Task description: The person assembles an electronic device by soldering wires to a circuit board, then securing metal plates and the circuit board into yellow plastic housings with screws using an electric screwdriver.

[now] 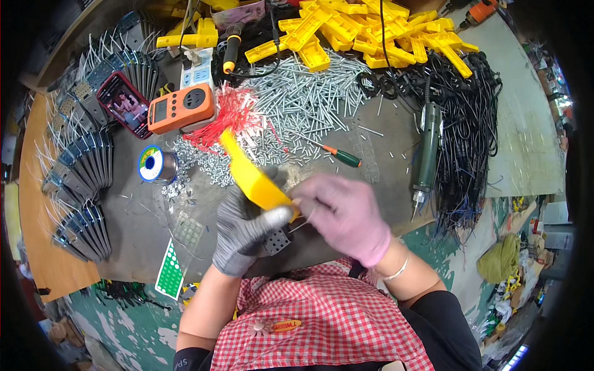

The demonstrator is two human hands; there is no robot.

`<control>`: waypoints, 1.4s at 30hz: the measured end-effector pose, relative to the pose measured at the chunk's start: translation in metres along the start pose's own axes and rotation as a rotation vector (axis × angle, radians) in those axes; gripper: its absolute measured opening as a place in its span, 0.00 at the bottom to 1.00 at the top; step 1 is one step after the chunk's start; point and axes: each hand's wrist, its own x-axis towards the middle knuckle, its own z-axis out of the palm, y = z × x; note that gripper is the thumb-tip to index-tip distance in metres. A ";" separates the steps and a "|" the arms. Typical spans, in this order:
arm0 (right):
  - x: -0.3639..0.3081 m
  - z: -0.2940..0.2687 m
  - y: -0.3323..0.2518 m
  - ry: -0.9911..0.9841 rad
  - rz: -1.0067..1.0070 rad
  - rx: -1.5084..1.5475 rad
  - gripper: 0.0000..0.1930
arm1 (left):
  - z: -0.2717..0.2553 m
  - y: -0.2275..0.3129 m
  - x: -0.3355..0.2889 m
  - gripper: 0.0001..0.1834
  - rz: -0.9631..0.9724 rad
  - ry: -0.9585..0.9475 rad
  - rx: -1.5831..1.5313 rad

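Note:
My left hand (238,232), in a grey glove, is closed around a yellow plastic housing (250,179), held tilted above the table. A grey metal plate with holes (276,242) shows just below that hand's thumb. My right hand (343,216), in a pink glove and partly blurred, has its fingers pinched at the housing's near end. A thin pale strand or rod (302,226) shows beneath those fingers; whether it is a wire or a screw I cannot tell. What the right fingertips grip is hidden.
Long screws (309,93) cover the table beyond my hands, with red-and-white wires (229,114) beside them. Around lie a green-handled screwdriver (341,156), an electric screwdriver (427,148), solder spool (158,166), orange meter (181,109), phone (125,105), black cables (467,123), yellow housings (346,28) and metal heatsink-like parts (86,161).

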 end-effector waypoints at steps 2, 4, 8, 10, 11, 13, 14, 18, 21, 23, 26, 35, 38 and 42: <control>0.011 -0.018 0.021 0.067 -0.148 -0.377 0.06 | -0.002 0.012 -0.001 0.45 -0.006 0.116 -0.138; 0.025 -0.059 0.073 0.306 0.051 -0.580 0.06 | 0.005 0.011 0.014 0.44 0.065 0.112 0.012; 0.026 -0.090 0.132 0.203 0.144 -0.907 0.06 | -0.008 0.012 0.015 0.37 0.126 0.158 0.413; 0.035 -0.090 0.139 0.232 0.176 -0.827 0.07 | -0.009 0.010 0.013 0.33 0.226 0.204 0.580; 0.042 -0.091 0.142 0.317 0.164 -0.803 0.06 | -0.014 0.007 0.014 0.33 0.226 0.213 0.583; 0.064 -0.090 0.135 0.383 0.202 -0.851 0.06 | -0.023 0.001 0.016 0.31 0.465 0.214 0.931; 0.072 -0.097 0.141 0.335 0.227 -0.953 0.08 | -0.017 0.005 0.015 0.30 0.520 0.248 1.115; 0.088 -0.107 0.152 0.176 0.346 -1.166 0.16 | -0.015 -0.001 0.023 0.25 0.504 0.149 1.102; 0.091 -0.107 0.139 0.094 0.484 -1.172 0.15 | -0.015 -0.003 0.021 0.26 0.461 0.188 1.128; 0.084 -0.098 0.122 0.111 0.296 -0.949 0.12 | -0.013 -0.003 0.019 0.25 0.429 0.181 1.088; 0.072 -0.046 0.034 0.039 0.478 -0.031 0.06 | -0.012 -0.004 0.019 0.25 0.441 0.185 1.057; 0.046 -0.010 0.014 -0.094 0.022 -0.084 0.07 | -0.008 0.000 0.012 0.25 0.533 0.184 0.946; 0.042 -0.004 0.011 -0.111 -0.232 -0.294 0.10 | -0.004 0.003 0.008 0.25 0.567 0.212 0.984; 0.040 -0.005 0.005 -0.119 -0.103 -0.315 0.10 | -0.003 0.005 0.004 0.26 0.501 0.227 0.981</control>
